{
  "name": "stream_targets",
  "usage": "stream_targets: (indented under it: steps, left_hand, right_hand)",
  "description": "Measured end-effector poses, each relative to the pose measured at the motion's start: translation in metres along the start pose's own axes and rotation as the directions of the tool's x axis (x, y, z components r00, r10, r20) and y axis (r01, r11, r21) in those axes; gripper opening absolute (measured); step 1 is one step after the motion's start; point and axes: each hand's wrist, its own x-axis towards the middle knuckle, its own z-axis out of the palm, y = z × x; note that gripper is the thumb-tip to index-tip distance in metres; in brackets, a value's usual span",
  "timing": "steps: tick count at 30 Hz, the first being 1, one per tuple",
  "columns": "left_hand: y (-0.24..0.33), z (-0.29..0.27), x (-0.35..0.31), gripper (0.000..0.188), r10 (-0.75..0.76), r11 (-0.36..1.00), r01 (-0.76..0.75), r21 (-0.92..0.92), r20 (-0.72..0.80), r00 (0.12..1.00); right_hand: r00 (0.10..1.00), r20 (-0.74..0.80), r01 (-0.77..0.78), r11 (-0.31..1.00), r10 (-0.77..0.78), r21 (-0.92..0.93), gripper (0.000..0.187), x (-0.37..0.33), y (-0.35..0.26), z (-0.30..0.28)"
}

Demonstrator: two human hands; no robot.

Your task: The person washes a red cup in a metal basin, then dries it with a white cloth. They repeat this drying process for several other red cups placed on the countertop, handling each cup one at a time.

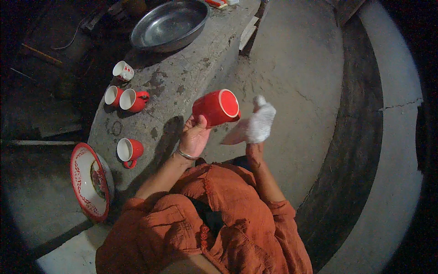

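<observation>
Left hand [195,136] grasps tilted red mug [215,108]

The mug sits just above the left hand, base turned upward. Right of it, a white cloth [264,119] covers the right hand [258,130], whose grip I cannot tell. Left of the left hand, another mug [136,150] rests on the worktop [182,73].

Your left hand [195,137] holds a red mug [212,110], base toward you. Your right hand [258,129], covered by white cloth [262,118], just beside. Ledge [200,61]: four more mugs [132,103], metal basin [171,28].
</observation>
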Motion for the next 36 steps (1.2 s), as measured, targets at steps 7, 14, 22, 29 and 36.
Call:
stream_targets:
  steps: [7,14,22,29,36]
  left_hand:
    - [0.0,0.003,-0.007,0.032,-0.024,0.951,0.006,0.308,0.052,0.998]
    - [0.042,-0.008,-0.005,0.031,-0.318,0.732,0.104,0.673,0.202,0.926]
    - [0.039,-0.028,0.018,0.059,-0.113,0.468,-0.421,0.777,0.525,0.843]
    - [0.0,0.012,-0.009,0.094,-0.106,0.95,0.117,0.291,-0.054,0.993]
    - [0.019,0.01,0.001,0.087,-0.15,0.85,0.089,0.519,0.077,0.986]
  right_hand:
    - [0.986,0.13,-0.148,0.894,0.102,0.422,0.049,0.008,0.016,0.005]
    - [0.758,0.541,-0.634,0.22,0.365,0.741,0.063,0.014,-0.085,-0.008]
    - [0.755,0.606,-0.656,0.261,0.251,0.708,0.03,0.012,-0.02,0.01]
    - [0.993,-0.028,-0.077,0.812,0.114,0.578,0.033,0.004,0.023,0.038]
    - [0.972,0.109,-0.178,0.35,0.208,0.92,0.028,0.014,0.051,0.04]
